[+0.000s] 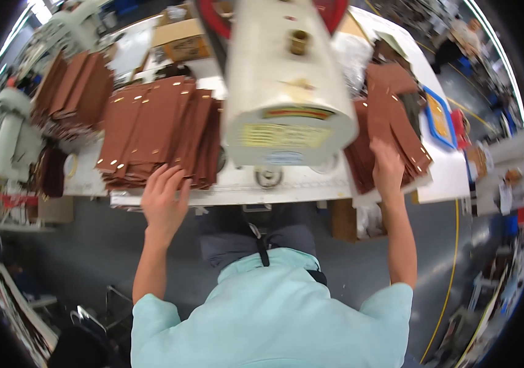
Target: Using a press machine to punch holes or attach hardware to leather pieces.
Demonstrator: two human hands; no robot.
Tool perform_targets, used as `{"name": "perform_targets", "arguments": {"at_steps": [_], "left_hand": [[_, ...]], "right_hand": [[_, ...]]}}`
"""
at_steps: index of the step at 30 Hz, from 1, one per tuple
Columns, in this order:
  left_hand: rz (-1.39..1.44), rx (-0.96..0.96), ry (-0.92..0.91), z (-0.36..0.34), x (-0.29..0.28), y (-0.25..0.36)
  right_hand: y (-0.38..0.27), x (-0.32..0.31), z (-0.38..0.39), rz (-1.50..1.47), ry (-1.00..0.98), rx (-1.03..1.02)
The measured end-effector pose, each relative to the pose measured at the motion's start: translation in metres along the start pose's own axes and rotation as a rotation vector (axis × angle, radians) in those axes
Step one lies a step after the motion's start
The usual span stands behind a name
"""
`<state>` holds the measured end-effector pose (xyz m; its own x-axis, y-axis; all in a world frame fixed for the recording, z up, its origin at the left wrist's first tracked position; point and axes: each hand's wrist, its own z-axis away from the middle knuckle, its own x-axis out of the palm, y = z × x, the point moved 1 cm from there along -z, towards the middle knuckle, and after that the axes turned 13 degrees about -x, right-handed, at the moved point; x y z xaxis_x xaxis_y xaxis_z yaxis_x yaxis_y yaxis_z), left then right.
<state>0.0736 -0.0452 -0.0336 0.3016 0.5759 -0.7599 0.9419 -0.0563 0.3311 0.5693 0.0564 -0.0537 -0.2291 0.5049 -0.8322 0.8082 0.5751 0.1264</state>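
My left hand (165, 195) rests at the near edge of a wide stack of flat reddish-brown pieces (142, 122), its fingers stretched and slightly apart. Small light-coloured metal spots show along the ends of these pieces. On the right, my right hand (388, 164) is at the near end of a long brown piece (387, 113), with fingers close together on it. That piece lies over more brown pieces (360, 150). Whether they are leather or cloth I cannot tell. Between my hands stands a large cream machine head (289, 80), hiding the table's middle beyond it.
Another brown stack (78, 92) stands at the far left. A blue tray (439, 118) with yellowish contents sits on the right of the white table (311, 191). Behind are a cardboard box (182, 43) and a clear plastic bag (351, 61). Below the table is an open carton (345, 221).
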Motion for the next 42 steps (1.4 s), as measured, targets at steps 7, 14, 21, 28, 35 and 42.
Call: {"name": "perform_targets", "arguments": {"at_steps": [7,14,21,28,35,42], "left_hand": [[-0.152,-0.116,-0.032,-0.023,0.003,-0.037],[-0.189,-0.319,-0.294,-0.052,-0.001,-0.061],[-0.252,-0.225,-0.277,-0.056,0.01,-0.063],[-0.488,0.098,0.113,-0.084,-0.005,-0.046],[-0.379,0.112,0.394,-0.07,-0.161,0.008],[0.028,0.576,0.298,-0.027,-0.18,0.055]], "right_hand": [[-0.034,0.016,0.039,-0.219,-0.023,0.164],[-0.089,0.008,0.026,-0.377,0.0,0.135],[-0.168,0.017,0.001,-0.657,0.055,-0.078],[-0.22,0.021,-0.022,-0.798,0.02,-0.253],[-0.259,-0.036,-0.094,-0.886,0.592,-0.433],[-0.282,-0.113,-0.154,-0.886,0.636,-0.373]]}}
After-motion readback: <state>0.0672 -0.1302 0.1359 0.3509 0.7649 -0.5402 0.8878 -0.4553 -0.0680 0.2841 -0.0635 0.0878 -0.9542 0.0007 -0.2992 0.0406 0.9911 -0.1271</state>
